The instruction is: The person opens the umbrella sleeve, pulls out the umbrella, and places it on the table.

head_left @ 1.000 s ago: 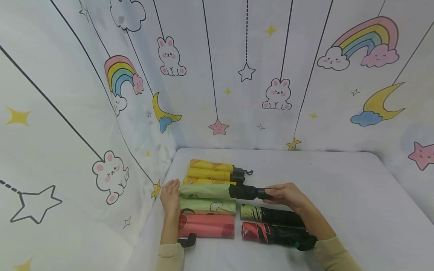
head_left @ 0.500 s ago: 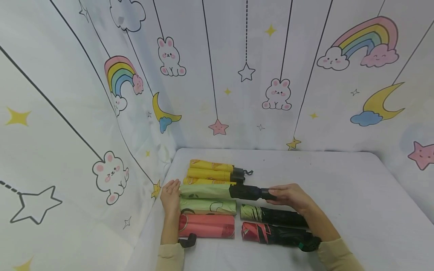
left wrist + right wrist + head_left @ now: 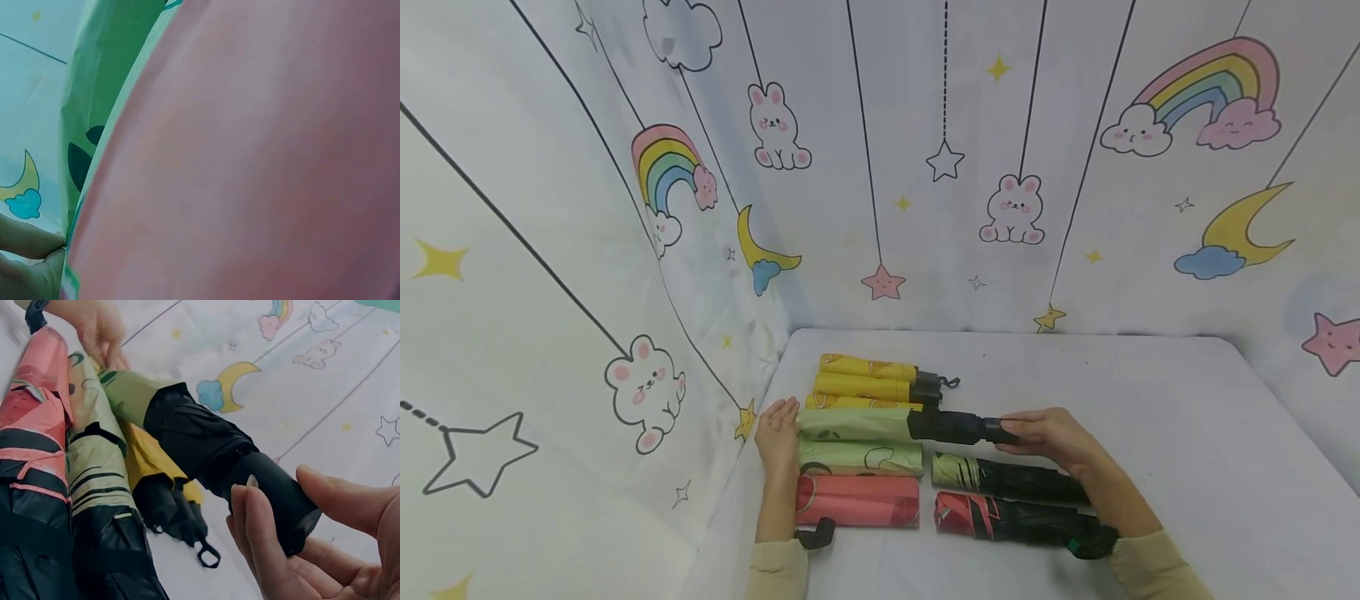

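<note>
A folded umbrella [image 3: 951, 426] with a dark canopy lies crosswise, partly inside a light green sleeve [image 3: 853, 424]. My left hand [image 3: 778, 437] pinches the sleeve's left end, as the thumb and finger in the left wrist view also show. My right hand [image 3: 1048, 437] grips the black handle [image 3: 269, 494] between thumb and fingers. Nearer me lies a second green sleeve [image 3: 861, 458], with a green-and-black umbrella [image 3: 1011, 481] to its right. Below these are a red sleeve [image 3: 857, 500] and a red-and-black umbrella [image 3: 1018, 518]. The red sleeve fills most of the left wrist view.
Several yellow umbrellas [image 3: 861, 385] with black handles lie side by side at the back left. A black curved piece [image 3: 816, 533] sits below the red sleeve by my left forearm. White cloth [image 3: 1120, 392] covers the table, and patterned curtains [image 3: 880, 167] stand behind and at left.
My right hand has moved slightly right with the handle, and more of the dark umbrella shows beyond the green sleeve. The left hand has stayed in place.
</note>
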`<control>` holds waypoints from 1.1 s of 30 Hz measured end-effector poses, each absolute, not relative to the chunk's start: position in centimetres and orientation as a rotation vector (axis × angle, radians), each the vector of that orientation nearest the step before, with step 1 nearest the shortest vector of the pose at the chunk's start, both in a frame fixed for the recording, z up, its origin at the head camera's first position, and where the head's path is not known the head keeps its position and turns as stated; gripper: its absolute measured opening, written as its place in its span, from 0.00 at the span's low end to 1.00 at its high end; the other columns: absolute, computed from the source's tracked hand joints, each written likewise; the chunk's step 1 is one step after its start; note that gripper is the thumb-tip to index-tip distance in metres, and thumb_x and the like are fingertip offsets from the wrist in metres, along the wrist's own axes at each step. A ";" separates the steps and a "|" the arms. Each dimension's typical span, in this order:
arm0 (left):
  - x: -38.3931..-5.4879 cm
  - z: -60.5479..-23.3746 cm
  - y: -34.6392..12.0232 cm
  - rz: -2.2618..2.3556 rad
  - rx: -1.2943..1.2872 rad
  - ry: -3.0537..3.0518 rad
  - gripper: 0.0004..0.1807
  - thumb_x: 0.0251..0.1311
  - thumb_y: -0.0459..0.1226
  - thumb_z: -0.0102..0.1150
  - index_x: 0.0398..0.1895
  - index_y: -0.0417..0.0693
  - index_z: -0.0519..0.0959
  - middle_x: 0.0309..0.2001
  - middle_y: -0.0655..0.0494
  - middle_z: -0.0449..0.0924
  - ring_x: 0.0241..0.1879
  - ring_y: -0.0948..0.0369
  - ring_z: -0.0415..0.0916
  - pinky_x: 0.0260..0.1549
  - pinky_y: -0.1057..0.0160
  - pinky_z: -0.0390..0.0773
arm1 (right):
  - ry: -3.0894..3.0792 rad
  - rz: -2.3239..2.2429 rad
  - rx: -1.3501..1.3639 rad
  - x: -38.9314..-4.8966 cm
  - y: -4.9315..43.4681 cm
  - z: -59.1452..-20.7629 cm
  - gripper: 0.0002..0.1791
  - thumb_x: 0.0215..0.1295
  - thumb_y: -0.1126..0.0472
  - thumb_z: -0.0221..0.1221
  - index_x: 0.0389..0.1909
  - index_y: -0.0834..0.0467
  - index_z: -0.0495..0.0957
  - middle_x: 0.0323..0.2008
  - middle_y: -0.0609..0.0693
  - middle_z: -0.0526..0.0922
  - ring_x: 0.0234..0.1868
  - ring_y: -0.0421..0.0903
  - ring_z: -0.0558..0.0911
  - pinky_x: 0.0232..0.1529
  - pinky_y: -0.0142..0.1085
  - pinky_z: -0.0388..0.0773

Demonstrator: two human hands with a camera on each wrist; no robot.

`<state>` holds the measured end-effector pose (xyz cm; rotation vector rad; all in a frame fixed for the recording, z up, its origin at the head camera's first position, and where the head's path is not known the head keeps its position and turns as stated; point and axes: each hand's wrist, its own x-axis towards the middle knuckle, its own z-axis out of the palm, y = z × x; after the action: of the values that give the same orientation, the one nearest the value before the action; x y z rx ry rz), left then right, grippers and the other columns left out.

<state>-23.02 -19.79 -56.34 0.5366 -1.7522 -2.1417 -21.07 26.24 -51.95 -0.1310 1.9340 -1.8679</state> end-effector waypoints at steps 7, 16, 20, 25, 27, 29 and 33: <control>-22.9 -56.3 -19.7 -2.164 0.537 -1.741 0.31 0.67 0.16 0.45 0.74 0.31 0.61 0.70 0.35 0.72 0.71 0.47 0.71 0.61 0.67 0.79 | 1.937 -1.864 -0.138 -20.9 27.0 -51.7 0.29 0.75 0.57 0.63 0.65 0.77 0.73 0.56 0.60 0.86 0.51 0.54 0.89 0.58 0.45 0.85; -23.0 -56.3 -19.7 -2.157 0.538 -1.736 0.31 0.67 0.16 0.45 0.74 0.30 0.61 0.70 0.35 0.72 0.71 0.46 0.71 0.54 0.72 0.80 | 1.947 -1.853 -0.153 -20.5 28.2 -51.2 0.29 0.76 0.58 0.61 0.66 0.77 0.72 0.58 0.60 0.85 0.52 0.54 0.89 0.60 0.45 0.84; -23.1 -56.2 -19.6 -2.156 0.544 -1.735 0.31 0.66 0.15 0.45 0.74 0.30 0.62 0.70 0.34 0.73 0.71 0.46 0.71 0.55 0.71 0.81 | 1.952 -1.855 -0.165 -20.4 29.0 -50.8 0.28 0.77 0.59 0.61 0.66 0.78 0.72 0.58 0.59 0.85 0.51 0.53 0.89 0.58 0.43 0.85; -23.0 -56.1 -19.7 -2.157 0.547 -1.729 0.31 0.67 0.15 0.45 0.74 0.30 0.62 0.71 0.34 0.71 0.72 0.45 0.70 0.61 0.67 0.79 | 1.970 -1.846 -0.193 -20.0 29.9 -50.5 0.28 0.77 0.59 0.60 0.66 0.77 0.71 0.59 0.59 0.85 0.52 0.53 0.89 0.60 0.42 0.84; -22.9 -56.1 -19.7 -2.161 0.549 -1.737 0.31 0.67 0.16 0.45 0.75 0.31 0.62 0.71 0.35 0.71 0.72 0.47 0.70 0.63 0.65 0.78 | 1.972 -1.851 -0.198 -19.9 30.2 -50.5 0.28 0.78 0.60 0.59 0.67 0.78 0.70 0.61 0.60 0.83 0.53 0.53 0.89 0.61 0.44 0.83; -22.8 -56.1 -19.7 -2.161 0.552 -1.751 0.31 0.68 0.16 0.44 0.75 0.31 0.61 0.71 0.36 0.71 0.72 0.47 0.70 0.64 0.64 0.77 | 1.971 -1.860 -0.202 -19.8 30.5 -50.5 0.28 0.78 0.61 0.59 0.67 0.78 0.69 0.64 0.62 0.80 0.54 0.52 0.88 0.61 0.44 0.83; -22.7 -56.0 -19.7 -2.159 0.551 -1.772 0.31 0.69 0.17 0.44 0.76 0.31 0.60 0.72 0.36 0.71 0.72 0.47 0.69 0.62 0.66 0.78 | 1.962 -1.877 -0.205 -19.5 31.1 -50.6 0.28 0.78 0.62 0.59 0.67 0.80 0.68 0.65 0.63 0.78 0.54 0.51 0.88 0.60 0.44 0.84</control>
<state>-22.72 -19.73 -56.03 0.5506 -1.7720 -2.1588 -19.54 31.14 -50.61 -0.2049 1.9616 -1.8773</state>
